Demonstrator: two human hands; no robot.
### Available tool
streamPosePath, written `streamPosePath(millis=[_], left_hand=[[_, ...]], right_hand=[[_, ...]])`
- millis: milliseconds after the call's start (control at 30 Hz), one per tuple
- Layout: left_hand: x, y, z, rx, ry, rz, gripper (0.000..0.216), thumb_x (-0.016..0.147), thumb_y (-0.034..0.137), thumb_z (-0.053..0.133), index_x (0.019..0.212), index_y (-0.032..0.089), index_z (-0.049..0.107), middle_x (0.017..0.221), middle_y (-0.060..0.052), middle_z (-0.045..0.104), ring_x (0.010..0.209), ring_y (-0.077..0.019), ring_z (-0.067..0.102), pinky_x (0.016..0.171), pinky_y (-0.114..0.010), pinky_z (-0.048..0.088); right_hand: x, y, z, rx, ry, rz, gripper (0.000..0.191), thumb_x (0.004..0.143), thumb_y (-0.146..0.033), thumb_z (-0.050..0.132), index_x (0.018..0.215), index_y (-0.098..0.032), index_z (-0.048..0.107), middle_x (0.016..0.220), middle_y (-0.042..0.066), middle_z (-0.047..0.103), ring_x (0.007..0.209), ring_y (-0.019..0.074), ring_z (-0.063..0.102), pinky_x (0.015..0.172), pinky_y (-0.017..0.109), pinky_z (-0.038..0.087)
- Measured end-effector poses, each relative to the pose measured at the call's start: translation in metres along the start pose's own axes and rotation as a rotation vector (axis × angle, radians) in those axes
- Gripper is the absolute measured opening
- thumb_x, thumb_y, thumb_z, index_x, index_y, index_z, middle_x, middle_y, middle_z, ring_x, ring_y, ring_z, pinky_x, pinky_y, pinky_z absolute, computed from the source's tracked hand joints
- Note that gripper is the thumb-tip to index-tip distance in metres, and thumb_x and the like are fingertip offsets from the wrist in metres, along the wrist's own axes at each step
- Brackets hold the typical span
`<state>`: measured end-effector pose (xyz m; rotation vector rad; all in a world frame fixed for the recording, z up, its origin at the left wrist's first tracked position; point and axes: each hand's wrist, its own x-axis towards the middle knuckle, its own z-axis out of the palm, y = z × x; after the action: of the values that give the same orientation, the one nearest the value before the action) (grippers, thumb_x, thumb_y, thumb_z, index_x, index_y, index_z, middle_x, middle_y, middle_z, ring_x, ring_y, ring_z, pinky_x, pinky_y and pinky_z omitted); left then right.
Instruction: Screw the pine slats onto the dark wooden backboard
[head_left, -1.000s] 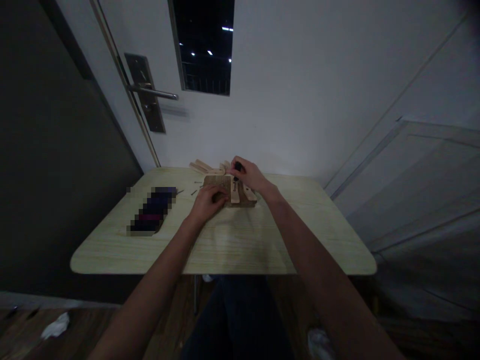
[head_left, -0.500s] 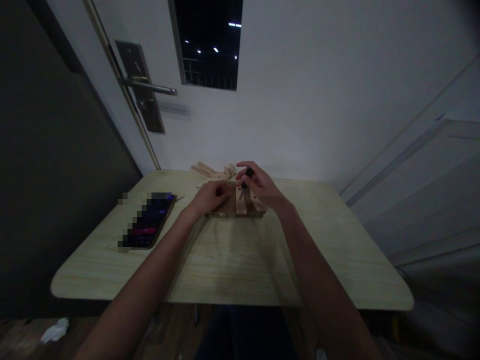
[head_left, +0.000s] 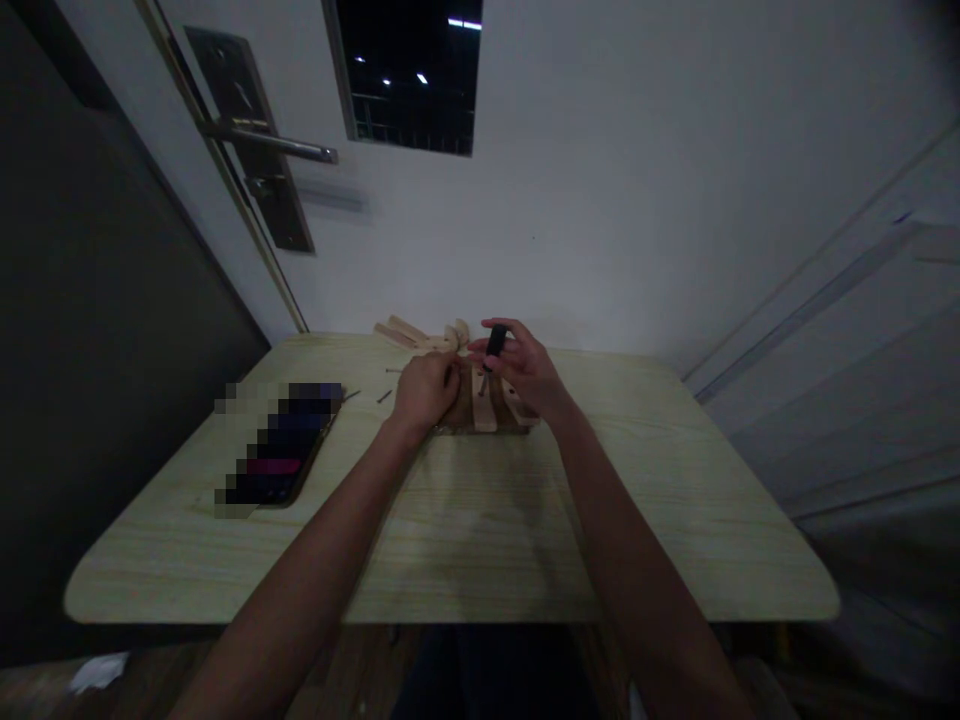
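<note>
Left hand [head_left: 424,393] shifted toward far side of brown board [head_left: 459,416] compared with one second ago. Head view: left-hand fingers bunched; cannot tell if gripping anything. Right hand [head_left: 530,372] grips black-handled tool [head_left: 496,342], shaft slanting near-left to pale wooden strip [head_left: 484,412]; tip contact unclear. Strip lies on board, long axis near-far, near-left of right hand; right hand nearer.

Dim greyish light, small white glints in a black window [head_left: 409,75], soft shadows on the pale table [head_left: 720,540], faint shadow beneath the door handle [head_left: 277,143], murky left side, stretched edges, partly pixelated phone [head_left: 300,428], soft detail on the black-handled tool [head_left: 495,341]
</note>
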<state>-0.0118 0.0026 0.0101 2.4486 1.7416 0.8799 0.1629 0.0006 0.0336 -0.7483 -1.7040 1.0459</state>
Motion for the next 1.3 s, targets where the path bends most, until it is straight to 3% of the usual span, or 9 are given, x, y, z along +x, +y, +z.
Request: streamPosePath(millis=[167,267,467,767,867,967,1033,1100,1300], left_hand=[[-0.006,0.002,0.005,0.025,-0.012,0.088,0.029,0.089,0.02,0.044,0.105,0.015,0.068,0.095,-0.012,0.066,0.09,-0.0246,0.062,0.079,-0.034,0.049],[-0.006,-0.001,0.005,0.005,-0.012,0.132,0.029,0.089,0.02,0.044,0.103,0.015,0.069,0.094,-0.012,0.064,0.089,-0.0247,0.061,0.079,-0.035,0.049],[-0.006,-0.005,0.001,-0.064,-0.062,0.176,0.031,0.088,0.023,0.046,0.107,0.018,0.07,0.09,-0.01,0.061,0.087,-0.0245,0.06,0.079,-0.036,0.049],[-0.008,-0.003,0.005,-0.016,-0.052,0.143,0.028,0.088,0.023,0.044,0.1,0.016,0.068,0.093,-0.012,0.059,0.087,-0.0262,0.058,0.076,-0.038,0.048],[-0.009,-0.002,0.003,-0.11,0.019,0.171,0.03,0.085,0.019,0.043,0.107,0.015,0.063,0.098,-0.012,0.059,0.093,-0.0271,0.057,0.082,-0.041,0.048],[-0.011,0.004,-0.004,-0.403,0.143,0.375,0.031,0.087,0.019,0.041,0.112,0.016,0.058,0.105,-0.011,0.059,0.101,-0.025,0.055,0.09,-0.042,0.046],[-0.011,0.01,-0.009,-0.578,0.058,0.571,0.025,0.091,0.024,0.044,0.11,0.018,0.06,0.105,-0.009,0.06,0.102,-0.0224,0.056,0.091,-0.039,0.046],[-0.01,0.015,-0.013,-0.652,-0.052,0.645,0.019,0.09,0.03,0.056,0.102,0.019,0.065,0.105,-0.008,0.059,0.103,-0.0209,0.057,0.091,-0.036,0.047],[-0.006,0.011,-0.02,-0.751,-0.208,0.615,0.019,0.085,0.034,0.066,0.1,0.024,0.073,0.112,-0.008,0.056,0.112,-0.023,0.052,0.099,-0.041,0.044]], right_hand=[[0.003,0.013,0.006,0.095,0.092,0.022,0.035,0.067,-0.037,0.078,0.091,-0.02,0.059,0.087,0.002,0.07,0.082,0.0159,0.067,0.083,0.034,0.055],[0.003,0.014,0.003,0.13,0.077,0.039,0.034,0.068,-0.037,0.078,0.092,-0.02,0.062,0.085,0.001,0.069,0.078,0.0145,0.067,0.079,0.032,0.056],[0.002,0.022,-0.008,0.173,-0.14,0.041,0.028,0.08,-0.036,0.068,0.104,-0.021,0.063,0.1,0.004,0.069,0.089,0.0147,0.066,0.087,0.034,0.054],[0.004,0.032,-0.01,0.118,-0.195,0.042,0.01,0.079,-0.025,0.063,0.085,-0.017,0.065,0.074,0.001,0.066,0.069,0.0115,0.063,0.072,0.028,0.053],[0.007,0.036,-0.011,0.051,-0.222,0.049,0.013,0.083,-0.022,0.057,0.092,-0.017,0.064,0.074,0.0,0.065,0.067,0.0113,0.063,0.065,0.027,0.051],[0.011,0.039,-0.012,-0.122,-0.257,0.011,0.007,0.078,-0.019,0.058,0.081,-0.017,0.064,0.072,0.0,0.064,0.065,0.0115,0.06,0.065,0.026,0.048],[0.012,0.041,-0.014,-0.245,-0.25,-0.064,0.007,0.075,-0.023,0.062,0.071,-0.016,0.061,0.069,0.0,0.062,0.065,0.0119,0.056,0.065,0.026,0.046],[0.011,0.043,-0.015,-0.324,-0.235,-0.136,0.013,0.075,-0.028,0.064,0.069,-0.017,0.06,0.068,0.0,0.06,0.065,0.0121,0.054,0.065,0.026,0.044],[0.006,0.049,-0.013,-0.341,-0.189,-0.109,0.018,0.077,-0.027,0.06,0.063,-0.018,0.053,0.064,-0.002,0.055,0.061,0.0101,0.049,0.058,0.023,0.041]])
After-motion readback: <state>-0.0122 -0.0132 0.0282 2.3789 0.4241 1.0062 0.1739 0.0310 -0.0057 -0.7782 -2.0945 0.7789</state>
